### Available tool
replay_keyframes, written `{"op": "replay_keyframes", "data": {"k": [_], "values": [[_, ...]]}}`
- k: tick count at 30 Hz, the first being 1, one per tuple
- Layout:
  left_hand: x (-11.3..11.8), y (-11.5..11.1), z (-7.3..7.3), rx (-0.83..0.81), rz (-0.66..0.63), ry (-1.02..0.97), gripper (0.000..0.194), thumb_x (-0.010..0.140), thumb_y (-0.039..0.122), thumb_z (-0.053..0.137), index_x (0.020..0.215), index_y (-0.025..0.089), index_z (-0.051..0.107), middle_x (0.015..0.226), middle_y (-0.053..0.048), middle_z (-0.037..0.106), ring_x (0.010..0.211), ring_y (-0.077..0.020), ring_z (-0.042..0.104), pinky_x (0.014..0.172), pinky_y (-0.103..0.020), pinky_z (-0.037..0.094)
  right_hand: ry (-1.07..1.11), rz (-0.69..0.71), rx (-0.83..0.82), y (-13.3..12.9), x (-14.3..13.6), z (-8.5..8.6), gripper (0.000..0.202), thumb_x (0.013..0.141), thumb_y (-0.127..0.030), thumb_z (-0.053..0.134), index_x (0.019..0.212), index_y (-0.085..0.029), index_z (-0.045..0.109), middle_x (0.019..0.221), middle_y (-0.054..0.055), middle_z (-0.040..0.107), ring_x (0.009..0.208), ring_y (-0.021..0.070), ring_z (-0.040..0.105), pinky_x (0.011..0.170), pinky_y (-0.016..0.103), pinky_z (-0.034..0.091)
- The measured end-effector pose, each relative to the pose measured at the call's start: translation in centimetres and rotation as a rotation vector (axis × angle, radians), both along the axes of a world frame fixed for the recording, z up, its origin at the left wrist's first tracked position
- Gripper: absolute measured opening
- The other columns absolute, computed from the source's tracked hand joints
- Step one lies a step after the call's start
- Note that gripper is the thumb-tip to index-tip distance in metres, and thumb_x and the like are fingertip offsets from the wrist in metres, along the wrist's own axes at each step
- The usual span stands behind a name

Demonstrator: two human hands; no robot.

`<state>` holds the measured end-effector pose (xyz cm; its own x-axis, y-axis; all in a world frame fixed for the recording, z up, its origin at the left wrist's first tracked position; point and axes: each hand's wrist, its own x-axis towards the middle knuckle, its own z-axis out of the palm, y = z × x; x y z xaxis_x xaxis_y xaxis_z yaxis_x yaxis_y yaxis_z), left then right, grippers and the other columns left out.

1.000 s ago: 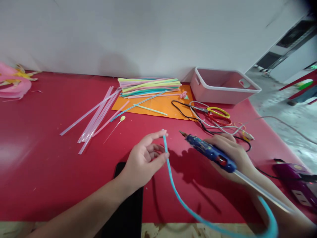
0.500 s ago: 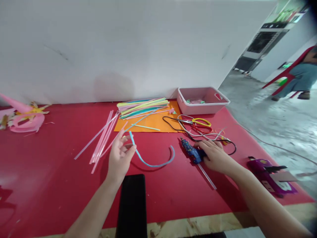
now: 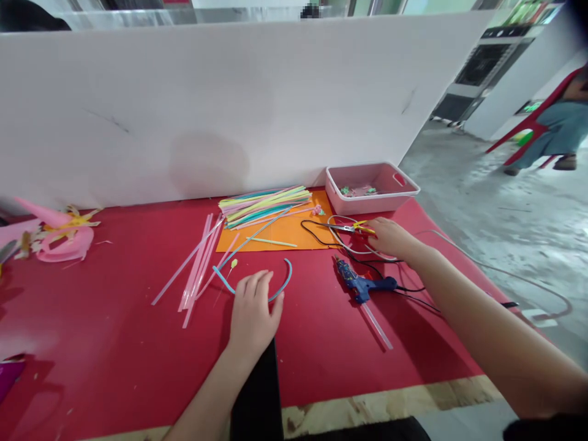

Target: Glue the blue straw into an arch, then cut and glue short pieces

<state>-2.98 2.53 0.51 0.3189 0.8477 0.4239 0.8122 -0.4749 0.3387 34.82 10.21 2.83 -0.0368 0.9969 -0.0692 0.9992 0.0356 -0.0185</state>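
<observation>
Glue gun (image 3: 361,285) let go, right hand (image 3: 388,236) at the scissors (image 3: 357,227)

The curved blue fuzzy stem (image 3: 290,274) is just in front of the orange sheet (image 3: 285,229), its ends emerging either side of the left hand (image 3: 255,306). That hand, which pinched one end half a second ago, now covers the middle, palm down; whether its fingers close on the stem is hidden. The right hand has moved from the glue gun to the scissors' yellow handles, fingers bent over them (I cannot tell how firmly). The work seems to have turned from gluing to the scissors. The gun lies untouched, clear glue stick (image 3: 377,327) protruding; behind are the stem bundle (image 3: 264,205) and pink bin (image 3: 381,204).
</observation>
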Motion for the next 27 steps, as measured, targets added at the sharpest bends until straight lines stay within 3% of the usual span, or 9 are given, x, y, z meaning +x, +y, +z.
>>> {"op": "replay_keyframes", "data": {"k": [2, 8, 13, 15, 18, 21, 22, 24, 27], "values": [[0.9, 0.3, -0.6, -0.048, -0.003, 0.036, 0.030, 0.094, 0.027, 0.059, 0.120, 0.014, 0.064, 0.116, -0.016, 0.070, 0.108, -0.0322, 0.064, 0.093, -0.050, 0.053, -0.021, -0.010, -0.066, 1.5, 0.3, -0.7, 0.033, 0.097, -0.034, 0.062, 0.125, -0.016, 0.062, 0.126, 0.010, 0.065, 0.109, 0.0238, 0.066, 0.093, 0.046, 0.056], [1.3, 0.9, -1.0, -0.170, -0.015, 0.107, 0.014, 0.093, 0.024, 0.063, 0.099, 0.018, 0.074, 0.094, -0.009, 0.074, 0.087, -0.0242, 0.068, 0.078, -0.037, 0.054, -0.049, -0.020, -0.150, 2.6, 0.6, -1.3, 0.036, 0.097, -0.035, 0.063, 0.127, -0.017, 0.060, 0.128, 0.010, 0.063, 0.109, 0.0234, 0.066, 0.091, 0.045, 0.058], [0.8, 0.4, -0.8, -0.238, -0.090, 0.106, 0.015, 0.095, 0.022, 0.062, 0.101, 0.018, 0.075, 0.088, -0.006, 0.074, 0.082, -0.0205, 0.070, 0.070, -0.029, 0.052, -0.023, -0.075, -0.094, 1.7, 0.3, 0.6, 0.034, 0.096, -0.036, 0.063, 0.125, -0.017, 0.061, 0.127, 0.010, 0.063, 0.110, 0.0238, 0.064, 0.092, 0.045, 0.056], [0.5, 0.0, -0.8, -0.250, -0.138, 0.093, 0.020, 0.095, 0.026, 0.063, 0.109, 0.018, 0.074, 0.089, -0.006, 0.074, 0.085, -0.0198, 0.070, 0.073, -0.028, 0.053, 0.014, -0.102, -0.063, 0.7, 0.2, 2.0, 0.034, 0.091, -0.028, 0.064, 0.118, -0.008, 0.061, 0.122, 0.023, 0.063, 0.114, 0.0324, 0.062, 0.089, 0.042, 0.051], [-0.1, -0.7, -0.9, -0.252, -0.178, 0.078, 0.024, 0.098, 0.030, 0.059, 0.111, 0.017, 0.073, 0.090, -0.006, 0.073, 0.086, -0.0194, 0.070, 0.075, -0.028, 0.053, 0.096, -0.159, -0.060, -1.8, -0.3, 3.9, 0.028, 0.084, -0.026, 0.064, 0.105, -0.008, 0.061, 0.108, 0.024, 0.067, 0.104, 0.0354, 0.064, 0.078, 0.040, 0.047], [-0.5, -1.2, -1.1, -0.240, -0.204, 0.078, 0.022, 0.100, 0.026, 0.054, 0.104, 0.018, 0.075, 0.085, -0.005, 0.072, 0.081, -0.0182, 0.069, 0.073, -0.028, 0.051, 0.254, -0.194, -0.140, -6.3, -1.9, 4.6, 0.029, 0.087, -0.040, 0.059, 0.098, -0.013, 0.058, 0.081, 0.011, 0.066, 0.072, 0.0213, 0.064, 0.063, 0.032, 0.045], [-0.6, -1.3, -1.2, -0.232, -0.217, 0.081, 0.021, 0.100, 0.025, 0.055, 0.102, 0.018, 0.075, 0.083, -0.005, 0.072, 0.079, -0.0180, 0.068, 0.072, -0.028, 0.051, 0.381, -0.168, -0.243, -8.2, -2.7, 4.5, 0.034, 0.091, -0.049, 0.053, 0.097, -0.016, 0.058, 0.070, 0.004, 0.061, 0.060, 0.0153, 0.059, 0.056, 0.028, 0.043], [-1.0, -1.6, -1.4, -0.205, -0.246, 0.090, 0.020, 0.099, 0.023, 0.055, 0.101, 0.018, 0.075, 0.083, -0.004, 0.073, 0.078, -0.0179, 0.067, 0.072, -0.029, 0.050, 0.973, -0.268, -0.630, -12.2, -4.4, 4.0, 0.051, 0.082, -0.067, 0.059, 0.096, -0.018, 0.054, 0.059, -0.005, 0.048, 0.045, 0.0100, 0.046, 0.044, 0.024, 0.036], [-1.8, -1.9, -1.5, -0.140, -0.285, 0.115, 0.022, 0.100, 0.021, 0.053, 0.105, 0.018, 0.074, 0.088, -0.006, 0.075, 0.078, -0.0198, 0.065, 0.072, -0.033, 0.046, 1.290, -0.379, -0.953, -17.3, -6.7, 3.1, 0.058, 0.078, -0.076, 0.062, 0.088, -0.019, 0.052, 0.054, -0.009, 0.042, 0.039, 0.0049, 0.036, 0.038, 0.018, 0.031]]}}
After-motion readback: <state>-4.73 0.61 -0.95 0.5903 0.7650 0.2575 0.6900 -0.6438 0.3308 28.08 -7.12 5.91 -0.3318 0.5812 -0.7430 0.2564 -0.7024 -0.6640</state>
